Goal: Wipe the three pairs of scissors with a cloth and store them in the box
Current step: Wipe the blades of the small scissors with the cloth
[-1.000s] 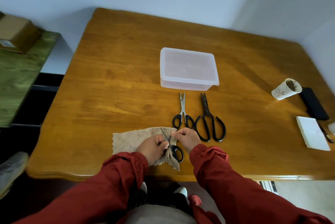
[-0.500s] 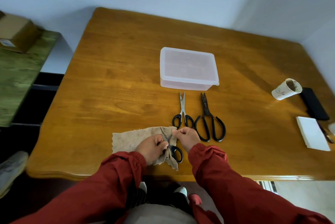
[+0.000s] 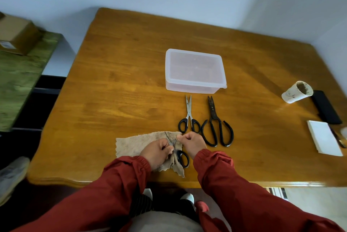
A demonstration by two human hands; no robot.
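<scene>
A small pair of black-handled scissors (image 3: pixel 180 155) lies on a beige cloth (image 3: pixel 133 143) near the table's front edge. My left hand (image 3: pixel 156 153) grips the cloth and the scissors' blades, fingers curled. My right hand (image 3: pixel 191 143) pinches the cloth's far edge just right of the blades. A silver-bladed pair of scissors (image 3: pixel 189 117) with black handles lies beyond my hands. An all-black pair of large scissors (image 3: pixel 216 124) lies beside it on the right. The translucent plastic box (image 3: pixel 195 71) stands behind them with its lid on.
The wooden table (image 3: pixel 116 89) holds a tipped paper cup (image 3: pixel 297 92), a black phone (image 3: pixel 325 107) and a white notepad (image 3: pixel 323 138) with a pen at the right edge. A cardboard box (image 3: pixel 17 34) sits on a green surface at left.
Both hands have shifted very slightly on the cloth and small scissors; the other two pairs and the box have not moved.
</scene>
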